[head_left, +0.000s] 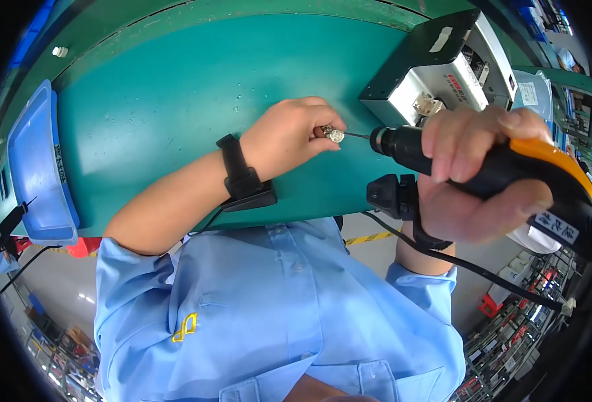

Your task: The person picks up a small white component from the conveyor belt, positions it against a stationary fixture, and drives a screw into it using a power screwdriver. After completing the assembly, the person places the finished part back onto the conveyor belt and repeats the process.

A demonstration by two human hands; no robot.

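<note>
A metal part [336,135] is pinched by the left hand [286,132], a power screwdriver [410,149] grasped by the right hand [463,161]; alignment seems underway, steadiness is needed.

The left hand [289,134] hides part of the small metal piece [336,136] — too tiny to tell its shape, or if the thin bit [358,136] touches it. The right hand [467,154] covers some of the power tool [541,175]. Things on the near right shelves [510,342] look too small to name.
</note>
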